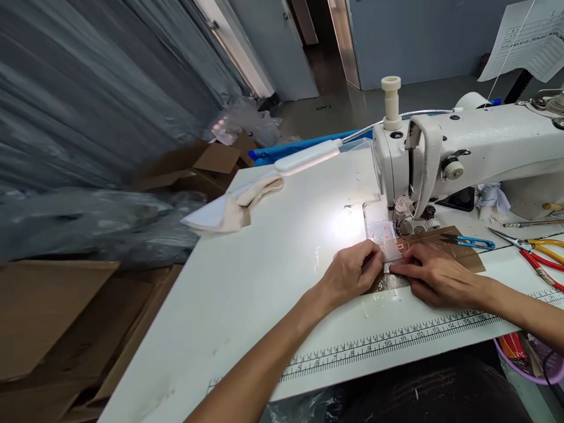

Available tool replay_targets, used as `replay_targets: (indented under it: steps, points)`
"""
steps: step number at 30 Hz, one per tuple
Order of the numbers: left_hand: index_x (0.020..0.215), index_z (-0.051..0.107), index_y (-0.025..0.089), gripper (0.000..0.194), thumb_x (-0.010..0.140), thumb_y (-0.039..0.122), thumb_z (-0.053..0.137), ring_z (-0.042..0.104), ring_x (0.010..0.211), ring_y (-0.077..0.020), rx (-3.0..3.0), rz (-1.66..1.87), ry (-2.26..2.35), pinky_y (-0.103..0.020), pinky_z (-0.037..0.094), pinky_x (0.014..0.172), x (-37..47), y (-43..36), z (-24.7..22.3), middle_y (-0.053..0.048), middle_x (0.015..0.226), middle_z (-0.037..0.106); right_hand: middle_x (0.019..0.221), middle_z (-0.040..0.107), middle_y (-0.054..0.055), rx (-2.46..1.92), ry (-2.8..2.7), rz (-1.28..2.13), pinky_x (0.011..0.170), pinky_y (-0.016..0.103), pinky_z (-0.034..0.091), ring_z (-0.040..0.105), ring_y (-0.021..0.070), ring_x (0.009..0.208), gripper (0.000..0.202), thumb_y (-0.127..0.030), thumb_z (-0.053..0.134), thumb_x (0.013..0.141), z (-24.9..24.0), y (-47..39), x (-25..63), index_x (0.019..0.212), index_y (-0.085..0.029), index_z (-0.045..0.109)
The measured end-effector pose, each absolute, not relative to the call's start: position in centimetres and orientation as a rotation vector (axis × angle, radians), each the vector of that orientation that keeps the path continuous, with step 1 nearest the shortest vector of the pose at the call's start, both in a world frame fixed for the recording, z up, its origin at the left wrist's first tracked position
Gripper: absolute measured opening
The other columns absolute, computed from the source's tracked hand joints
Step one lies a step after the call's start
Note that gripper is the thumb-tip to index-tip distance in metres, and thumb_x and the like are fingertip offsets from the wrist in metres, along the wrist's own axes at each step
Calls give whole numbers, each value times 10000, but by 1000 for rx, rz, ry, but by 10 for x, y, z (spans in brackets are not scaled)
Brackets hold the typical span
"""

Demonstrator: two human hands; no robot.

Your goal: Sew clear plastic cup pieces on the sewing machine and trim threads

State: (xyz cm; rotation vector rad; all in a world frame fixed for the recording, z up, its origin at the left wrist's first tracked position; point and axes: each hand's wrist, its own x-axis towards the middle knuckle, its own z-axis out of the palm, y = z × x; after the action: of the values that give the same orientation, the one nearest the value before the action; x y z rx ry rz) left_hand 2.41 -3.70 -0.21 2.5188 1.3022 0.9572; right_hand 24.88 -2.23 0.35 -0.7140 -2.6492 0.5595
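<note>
Below the needle area of a white sewing machine (476, 141) lies a small pale, partly see-through piece (390, 250) with pinkish spots near it. My left hand (352, 267) is closed in a pinch at its left edge; the fingertips are partly hidden. From the right, my right hand (434, 273) rests with the index finger stretched toward the piece's near edge and the other fingers bent apart. A shiny mesh-like strip (394, 283) shows between the hands. Brown sheet material (469, 258) lies under and behind my right hand.
Blue thread snips (476, 242), yellow-handled scissors (546, 247) and a red-handled tool (540, 267) lie right. A printed ruler (388, 346) runs along the front edge. Cream cloth (235, 211) and a white lamp (308, 157) are at the back left; cardboard boxes (53, 317) stand left.
</note>
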Motion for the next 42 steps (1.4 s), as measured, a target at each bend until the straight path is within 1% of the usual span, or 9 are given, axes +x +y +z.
replay_targets:
  steps: [2,5,8,11,16,22,30,35,42]
  points:
    - [809,536,172,148,923,174,443,539,529,-96,2648,959,1218,-228,457,476,25,-37,-2,3,651,612,1000,580,127,-703,-2695,545,808,419,494,548,239,938,416,-102,483,828,5,-23,248,1194,-189,659]
    - [881,569,158,78,897,148,493,625,673,-142,2876,982,1015,-281,528,584,26,-37,-2,-47,771,678,1015,575,106,-689,-2670,696,843,390,492,548,217,965,404,-85,478,832,5,-20,252,1156,-208,684]
    - [907,598,167,68,864,139,553,635,697,-148,2972,978,872,-291,520,579,28,-36,-1,-41,841,707,1018,575,91,-672,-2625,789,885,386,483,553,203,988,372,-93,464,855,4,-17,256,1105,-220,708]
    - [869,610,181,80,865,122,555,625,673,-132,2966,982,843,-282,506,567,30,-35,-2,-17,845,720,1018,578,93,-677,-2616,830,912,400,474,558,207,1005,369,-86,468,850,4,-15,259,1090,-214,717]
    - [854,612,175,77,870,121,561,607,667,-132,2987,962,874,-285,491,570,32,-35,-2,-11,837,725,1068,618,61,-736,-2512,1003,940,337,474,596,170,1018,344,-96,492,843,12,-1,261,1054,-238,724]
    - [895,610,170,68,883,130,556,604,680,-144,3041,917,869,-307,475,597,32,-36,-2,-23,862,728,1100,613,109,-827,-2591,810,953,376,485,598,205,1033,359,-146,476,894,9,8,259,1199,-191,661]
    - [923,604,138,62,877,117,569,608,703,-150,3082,969,838,-298,469,593,32,-37,-3,-58,875,721,1076,591,122,-794,-2590,673,932,394,503,573,214,1006,360,-135,464,896,1,1,259,1189,-177,669]
    - [936,606,132,71,879,118,567,609,709,-158,3089,962,806,-301,473,585,31,-36,-2,-66,886,725,1090,594,139,-765,-2560,635,909,397,509,561,219,999,357,-129,454,901,-3,1,259,1189,-133,665]
    - [927,608,139,76,869,102,575,603,697,-157,3057,943,808,-303,475,579,32,-36,-5,-57,871,722,1074,579,139,-763,-2525,660,873,395,518,553,221,987,353,-111,470,880,-9,-1,258,1162,-156,677]
